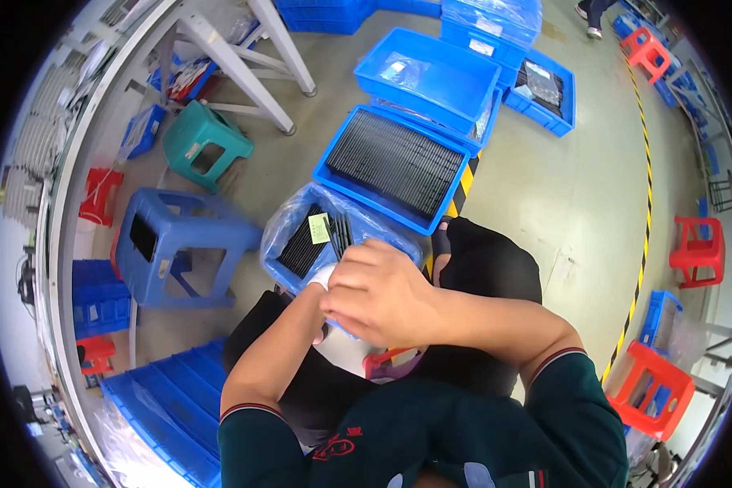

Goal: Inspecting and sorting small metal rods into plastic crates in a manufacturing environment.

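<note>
My right hand [378,293] reaches across in front of me with its fingers curled. It lies over my left hand, at the end of my left forearm [281,342], and hides most of it, fingers included. A white piece like glove fabric [324,276] shows between the two hands; what my right fingers grip is hidden. Just beyond them stands a blue bin lined with clear plastic [281,224], holding black slatted parts [302,244], a few loose black strips [342,230] and a yellow-green label [320,228].
A blue crate [324,172] full of black strips adjoins the lined bin, with an empty-looking blue crate [427,73] behind. A blue stool [183,236] and a green stool [207,142] stand left. Red stools [655,390] line the right. A person's foot [594,32] shows far off.
</note>
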